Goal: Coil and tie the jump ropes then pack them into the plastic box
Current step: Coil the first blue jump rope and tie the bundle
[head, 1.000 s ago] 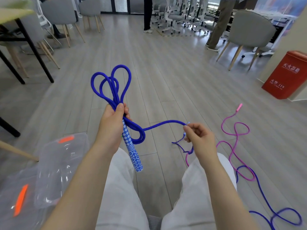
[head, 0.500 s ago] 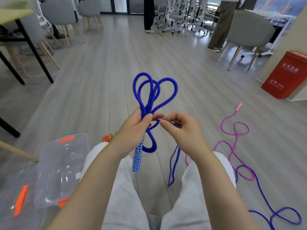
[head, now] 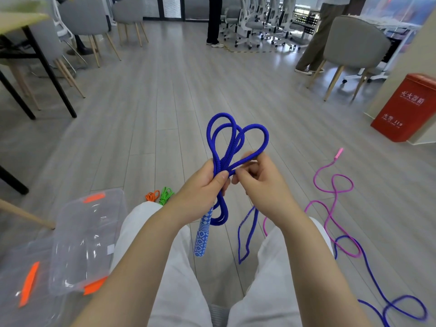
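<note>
- Left hand [head: 203,192] grip clamps the coiled thick blue braided jump rope [head: 226,147] above the lap.
- Right hand [head: 262,185] pinches its strand.
- Clear plastic box [head: 82,244] lies left; pink rope [head: 330,208] sprawls right.

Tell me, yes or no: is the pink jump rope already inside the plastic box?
No, the pink jump rope lies loose on the floor at right, while the plastic box sits at left.

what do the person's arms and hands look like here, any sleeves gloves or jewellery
Both forearms are bare as far as the frame shows, with no sleeve in view. The left hand and right hand wear no gloves, and no rings, watch or bracelets show. Fingernails look short and unpainted.
</note>
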{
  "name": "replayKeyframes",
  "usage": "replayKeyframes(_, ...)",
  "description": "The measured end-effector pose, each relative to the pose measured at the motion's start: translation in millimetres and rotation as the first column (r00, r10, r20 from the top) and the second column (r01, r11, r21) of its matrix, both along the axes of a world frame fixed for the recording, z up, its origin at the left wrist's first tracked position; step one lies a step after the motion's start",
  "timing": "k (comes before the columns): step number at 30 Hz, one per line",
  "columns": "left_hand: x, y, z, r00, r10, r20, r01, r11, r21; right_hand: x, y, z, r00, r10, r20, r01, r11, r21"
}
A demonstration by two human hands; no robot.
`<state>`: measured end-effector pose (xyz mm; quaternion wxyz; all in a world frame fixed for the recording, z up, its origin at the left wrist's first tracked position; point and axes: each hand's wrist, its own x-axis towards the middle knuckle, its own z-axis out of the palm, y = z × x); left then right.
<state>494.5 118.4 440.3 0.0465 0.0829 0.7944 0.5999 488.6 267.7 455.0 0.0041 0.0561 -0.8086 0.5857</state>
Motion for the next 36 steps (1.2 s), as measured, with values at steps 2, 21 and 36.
replayKeyframes(2, -1, -1, -3, 0.998, -0.064, 0.024, 0.064, 0.997, -0.033, -1, 2, 0, 1.000, -0.005, 0.001, 0.005, 1.000, -0.021)
replayKeyframes(21, -14, -29, -5, 0.981, 0.190, 0.033, -0.186, 0.890, 0.417, -16, 41, -34, 0.986, 0.049, 0.162, -0.081, 0.978, 0.194)
replayKeyframes(36, -5, -1, -16, 0.996, 0.048, 0.073, -0.055, 0.994, 0.093, -12, 29, -14, 1.000, -0.010, 0.000, 0.010, 1.000, 0.016)
